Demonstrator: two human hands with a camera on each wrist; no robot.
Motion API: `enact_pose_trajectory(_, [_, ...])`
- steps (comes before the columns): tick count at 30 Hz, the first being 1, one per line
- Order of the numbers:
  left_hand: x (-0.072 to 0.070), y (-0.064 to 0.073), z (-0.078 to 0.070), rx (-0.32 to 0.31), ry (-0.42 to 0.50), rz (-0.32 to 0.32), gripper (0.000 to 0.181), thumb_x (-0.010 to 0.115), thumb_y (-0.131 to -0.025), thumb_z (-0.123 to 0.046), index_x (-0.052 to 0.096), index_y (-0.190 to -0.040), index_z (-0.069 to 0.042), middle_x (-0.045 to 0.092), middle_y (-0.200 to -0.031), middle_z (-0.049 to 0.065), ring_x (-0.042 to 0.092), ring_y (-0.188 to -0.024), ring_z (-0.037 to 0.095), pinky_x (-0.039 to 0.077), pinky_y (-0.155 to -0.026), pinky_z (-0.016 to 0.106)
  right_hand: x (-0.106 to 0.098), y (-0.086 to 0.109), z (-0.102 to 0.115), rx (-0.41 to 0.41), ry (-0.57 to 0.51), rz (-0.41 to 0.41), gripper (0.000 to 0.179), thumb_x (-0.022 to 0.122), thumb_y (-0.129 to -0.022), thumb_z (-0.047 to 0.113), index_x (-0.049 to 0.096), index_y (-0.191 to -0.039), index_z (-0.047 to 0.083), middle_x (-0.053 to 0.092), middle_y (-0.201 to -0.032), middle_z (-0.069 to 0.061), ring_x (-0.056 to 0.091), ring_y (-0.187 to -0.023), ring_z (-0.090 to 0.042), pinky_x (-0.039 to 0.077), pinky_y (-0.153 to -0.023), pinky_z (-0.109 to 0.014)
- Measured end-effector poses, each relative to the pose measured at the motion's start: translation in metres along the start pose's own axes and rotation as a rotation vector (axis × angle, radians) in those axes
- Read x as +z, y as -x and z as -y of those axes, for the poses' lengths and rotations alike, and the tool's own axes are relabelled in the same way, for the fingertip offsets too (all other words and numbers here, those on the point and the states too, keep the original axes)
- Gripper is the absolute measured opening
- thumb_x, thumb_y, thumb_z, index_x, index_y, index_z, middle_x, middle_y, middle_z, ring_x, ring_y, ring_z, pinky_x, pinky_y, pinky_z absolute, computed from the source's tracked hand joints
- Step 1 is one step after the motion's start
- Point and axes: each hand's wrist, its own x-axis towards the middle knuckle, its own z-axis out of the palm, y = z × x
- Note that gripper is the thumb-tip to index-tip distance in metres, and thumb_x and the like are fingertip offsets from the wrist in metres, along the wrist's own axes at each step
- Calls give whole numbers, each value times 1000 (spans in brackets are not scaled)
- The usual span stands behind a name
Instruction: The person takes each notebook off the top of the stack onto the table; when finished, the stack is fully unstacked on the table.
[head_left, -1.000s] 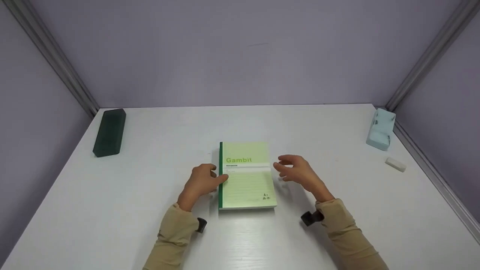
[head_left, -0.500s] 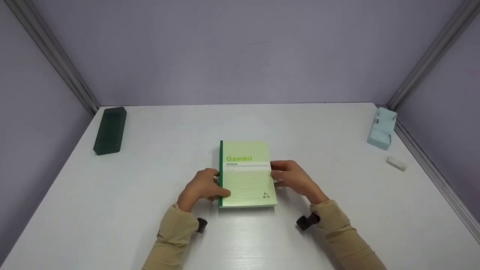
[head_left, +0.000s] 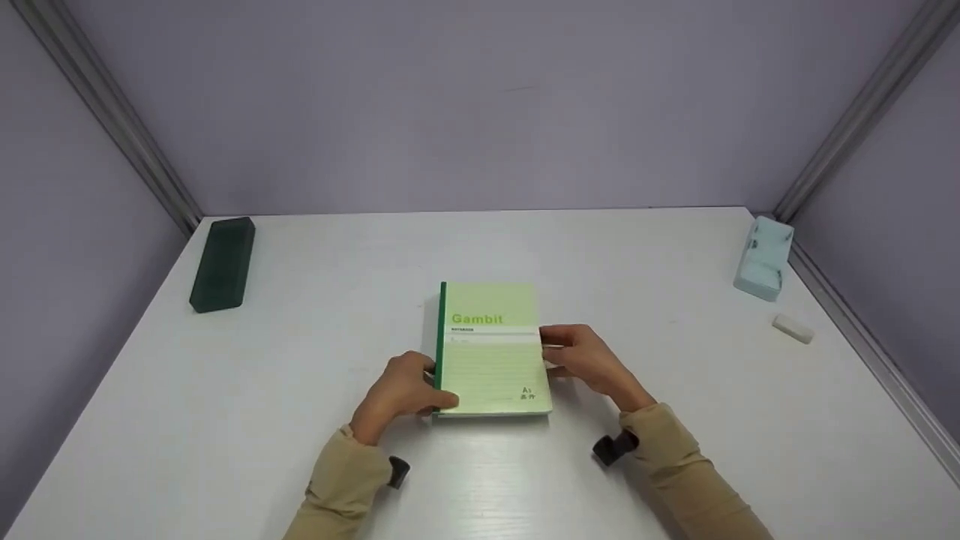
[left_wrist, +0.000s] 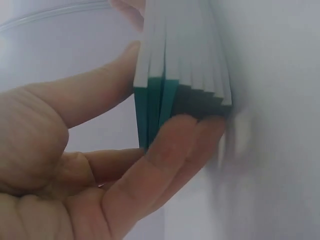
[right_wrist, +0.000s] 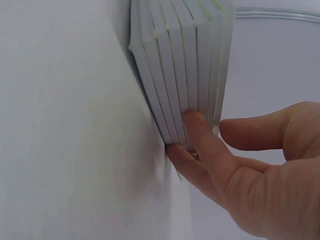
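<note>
A stack of several notebooks [head_left: 491, 367] lies mid-table, its top cover pale green with "Gambit" lettering and a dark green spine. My left hand [head_left: 401, 386] holds the spine side near the front corner. Its thumb [left_wrist: 100, 90] lies at the top cover, and fingers [left_wrist: 170, 145] press the green spines, which stand out unevenly. Opposite, my right hand [head_left: 589, 364] touches the page edges with its fingertips. In the right wrist view, one finger [right_wrist: 207, 137] rests against the white page edges, while the thumb [right_wrist: 255, 132] stays beside the top cover's edge.
A dark green box [head_left: 223, 265] lies at the table's back left. At the back right is a light blue case [head_left: 763, 259], with a white eraser-like block [head_left: 792, 328] in front of it. Grey-purple panels [head_left: 480, 112] rise behind the white table [head_left: 225, 420] and along both sides.
My right hand has come in from the right to touch the stack. My left hand has slid down the spine towards the front, and the top notebook has shifted slightly left.
</note>
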Motion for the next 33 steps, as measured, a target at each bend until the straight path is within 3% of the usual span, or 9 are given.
enact_pose_trajectory(7, [-5,3,2,-25,48,-3,42,76,-73,-8,60,-109,8,63,-76,9,61,-63,17,51,-60,31,-1,0,-1,-8,2,-6,45,57,-93,3,47,-136,-6,50,-136,-23,58,-114,-27,52,-85,-39])
enact_pose_trajectory(16, [-11,0,14,-42,324,30,36,65,-78,3,56,-112,8,62,-92,14,62,-76,20,54,-66,32,-2,0,-1,-7,2,-2,44,53,-94,5,47,-136,-7,51,-135,-22,53,-120,-31,52,-86,-41])
enact_pose_trajectory(22, [-17,0,20,-12,459,125,46,64,-80,2,51,-123,13,62,-101,17,63,-85,20,55,-73,35,-1,1,-1,-4,18,-8,44,54,-96,8,47,-137,-5,51,-135,-21,54,-119,-29,52,-86,-41])
enact_pose_trajectory(27, [-23,3,25,20,481,159,44,64,-82,1,51,-122,12,64,-99,17,64,-83,20,55,-74,35,0,1,-1,-15,7,-2,43,51,-95,5,46,-137,-7,52,-134,-23,55,-117,-30,52,-86,-41])
enact_pose_trajectory(33, [-28,2,32,42,487,130,43,68,-82,-1,52,-122,6,66,-95,15,64,-80,20,54,-74,35,1,0,-1,-20,4,-2,43,50,-95,3,46,-136,-8,53,-133,-23,55,-117,-31,53,-84,-41])
